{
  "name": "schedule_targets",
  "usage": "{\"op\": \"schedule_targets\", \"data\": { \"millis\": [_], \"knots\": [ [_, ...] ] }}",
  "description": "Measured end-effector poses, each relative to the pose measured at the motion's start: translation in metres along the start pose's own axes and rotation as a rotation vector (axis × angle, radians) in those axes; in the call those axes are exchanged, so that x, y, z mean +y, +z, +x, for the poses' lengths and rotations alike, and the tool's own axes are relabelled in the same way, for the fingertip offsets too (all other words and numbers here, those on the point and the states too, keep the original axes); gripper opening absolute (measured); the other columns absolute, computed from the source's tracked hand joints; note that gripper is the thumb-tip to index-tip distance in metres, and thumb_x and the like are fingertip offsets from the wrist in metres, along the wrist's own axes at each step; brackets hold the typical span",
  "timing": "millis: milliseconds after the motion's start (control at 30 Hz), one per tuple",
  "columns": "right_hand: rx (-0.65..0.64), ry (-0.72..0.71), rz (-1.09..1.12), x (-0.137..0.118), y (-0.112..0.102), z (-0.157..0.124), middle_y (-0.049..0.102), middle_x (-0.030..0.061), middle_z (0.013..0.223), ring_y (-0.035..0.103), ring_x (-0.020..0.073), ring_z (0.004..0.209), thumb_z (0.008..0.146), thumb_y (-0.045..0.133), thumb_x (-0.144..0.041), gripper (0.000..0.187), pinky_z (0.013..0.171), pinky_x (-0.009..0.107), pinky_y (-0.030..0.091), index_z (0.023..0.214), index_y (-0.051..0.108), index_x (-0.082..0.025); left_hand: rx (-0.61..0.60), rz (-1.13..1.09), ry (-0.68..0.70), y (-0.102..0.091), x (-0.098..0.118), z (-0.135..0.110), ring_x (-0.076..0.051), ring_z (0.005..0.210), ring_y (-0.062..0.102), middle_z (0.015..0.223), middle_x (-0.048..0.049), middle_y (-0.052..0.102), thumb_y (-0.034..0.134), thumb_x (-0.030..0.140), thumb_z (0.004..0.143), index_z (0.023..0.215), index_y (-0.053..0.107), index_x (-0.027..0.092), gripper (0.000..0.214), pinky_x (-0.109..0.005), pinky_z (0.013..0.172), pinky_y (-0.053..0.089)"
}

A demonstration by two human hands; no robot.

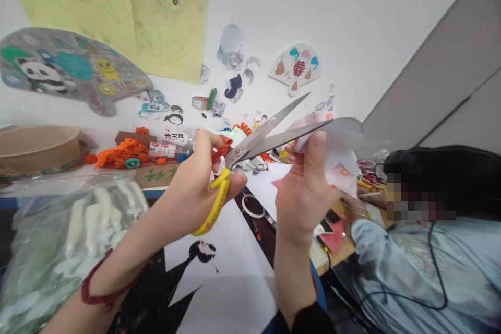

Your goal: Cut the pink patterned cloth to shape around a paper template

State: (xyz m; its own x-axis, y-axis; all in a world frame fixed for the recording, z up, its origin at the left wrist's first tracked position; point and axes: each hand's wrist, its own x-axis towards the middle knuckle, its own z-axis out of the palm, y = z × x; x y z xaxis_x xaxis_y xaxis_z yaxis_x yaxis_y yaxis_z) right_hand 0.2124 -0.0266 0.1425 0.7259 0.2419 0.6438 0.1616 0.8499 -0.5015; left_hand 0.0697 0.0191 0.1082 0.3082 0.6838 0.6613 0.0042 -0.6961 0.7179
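Scissors [236,153] with yellow and red handles are in my left hand [199,180], its fingers through the loops. Their two blades stand apart and point up to the right. Between thumb and fingers, my right hand [305,185] grips a piece of paper [340,141], whitish with a pink printed part hanging below. The lower blade reaches to the paper by my right thumb; whether it is cutting cannot be made out. White paper sheets [230,271] lie on the dark table below, one with a small black-haired figure on it.
A plastic bag of white pieces [78,240] lies at the left, near a round wooden container [39,148] and orange flowers [125,154]. A magnifying glass [253,205] rests between my hands. At the right, another person [430,261] sits close by. Drawings [168,21] hang on the wall.
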Motion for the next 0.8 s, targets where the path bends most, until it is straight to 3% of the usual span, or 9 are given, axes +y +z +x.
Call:
{"op": "schedule_targets", "data": {
  "millis": [67,167,267,333,467,600,800],
  "knots": [
    [0.001,-0.022,0.048,-0.001,0.000,0.001,0.058,-0.0033,0.075,0.053,0.0122,0.068,0.086,0.076,-0.030,0.017,0.061,0.028,0.049,0.079,0.063,-0.024,-0.056,0.078,-0.063,0.011,0.001,-0.002,-0.017,0.067,0.049,0.083,-0.0007,0.050,0.070,0.048,0.085,0.107,0.043,0.023,0.042,-0.033,0.058,0.041],
    [0.004,-0.015,0.144,-0.002,0.002,0.000,0.057,-0.0053,0.074,0.052,0.0083,0.067,0.086,0.076,-0.027,0.016,0.061,0.023,0.047,0.077,0.063,-0.023,-0.052,0.020,-0.055,0.024,0.000,-0.007,-0.014,0.063,0.046,0.080,0.0023,0.048,0.062,0.051,0.092,0.107,0.039,0.024,0.039,-0.030,0.056,0.038],
    [-0.003,0.021,0.149,-0.001,0.002,-0.004,0.064,-0.0045,0.087,0.059,0.0075,0.075,0.083,0.078,-0.023,0.011,0.069,0.023,0.052,0.087,0.068,-0.023,-0.050,-0.104,-0.042,0.032,0.000,-0.010,-0.010,0.057,0.042,0.080,0.0038,0.050,0.062,0.051,0.095,0.105,0.038,0.024,0.037,-0.027,0.051,0.034],
    [-0.021,0.050,0.120,0.001,0.001,-0.005,0.068,-0.0031,0.095,0.065,0.0104,0.083,0.082,0.079,-0.025,0.015,0.077,0.027,0.056,0.095,0.071,-0.025,0.012,-0.184,-0.044,0.033,0.002,-0.010,-0.009,0.059,0.045,0.087,0.0018,0.055,0.065,0.049,0.095,0.102,0.039,0.024,0.036,-0.026,0.050,0.036],
    [-0.118,0.090,0.027,0.003,0.002,-0.009,0.073,-0.0013,0.094,0.070,0.0168,0.091,0.083,0.078,-0.030,0.015,0.087,0.037,0.059,0.096,0.072,-0.026,0.208,-0.374,-0.001,0.028,0.013,-0.005,-0.008,0.063,0.052,0.088,0.0024,0.062,0.074,0.031,0.092,0.097,0.039,0.025,0.036,-0.026,0.055,0.040],
    [-0.251,0.135,0.017,0.003,0.007,-0.020,0.075,-0.0031,0.095,0.072,0.0184,0.095,0.083,0.079,-0.028,0.012,0.091,0.038,0.060,0.093,0.073,-0.031,0.287,-0.507,0.074,0.016,0.026,-0.002,-0.009,0.064,0.058,0.086,0.0043,0.066,0.074,0.016,0.087,0.096,0.037,0.026,0.039,-0.029,0.060,0.044],
    [-0.413,0.219,0.013,0.005,0.014,-0.038,0.077,-0.0057,0.100,0.073,0.0241,0.109,0.084,0.079,-0.028,0.019,0.097,0.045,0.060,0.096,0.075,-0.041,0.290,-0.481,0.033,0.002,0.035,-0.005,-0.015,0.073,0.065,0.090,0.0005,0.068,0.083,0.026,0.082,0.095,0.038,0.027,0.048,-0.031,0.053,0.045]
  ]
}}
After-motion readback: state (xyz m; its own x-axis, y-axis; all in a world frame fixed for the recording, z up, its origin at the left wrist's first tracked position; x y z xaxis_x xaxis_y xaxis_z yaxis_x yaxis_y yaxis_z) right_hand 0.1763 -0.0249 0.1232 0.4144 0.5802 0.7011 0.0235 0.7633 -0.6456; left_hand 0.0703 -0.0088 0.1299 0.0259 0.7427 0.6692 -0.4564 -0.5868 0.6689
